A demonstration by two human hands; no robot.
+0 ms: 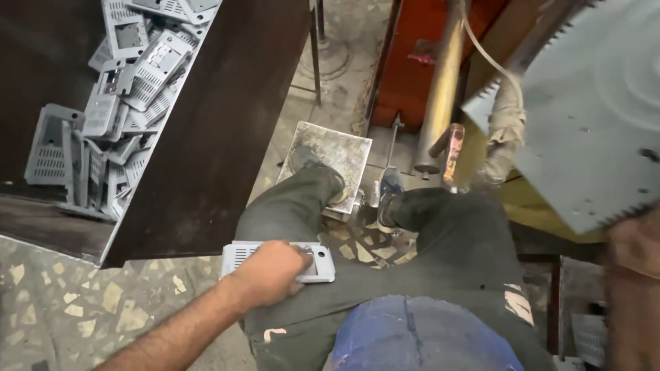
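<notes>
My left hand [270, 273] rests over my left thigh and grips a small grey stamped metal plate [317, 264] with slots at one end and a rectangular window. My fingers cover the plate's middle. At the right edge my right hand [632, 275] is blurred and close to the camera. It sits at the lower corner of a large grey metal sheet [591, 117] with toothed edges, which it holds up in the air. My dark trousers [440, 247] and both shoes show below.
A dark metal bin [227, 124] at the upper left holds several grey stamped plates [124, 103]. A worn square pedal plate [337, 148] lies under my left shoe. An orange machine frame [412, 62] and a steel column [443, 82] stand ahead. The floor is terrazzo [82, 295].
</notes>
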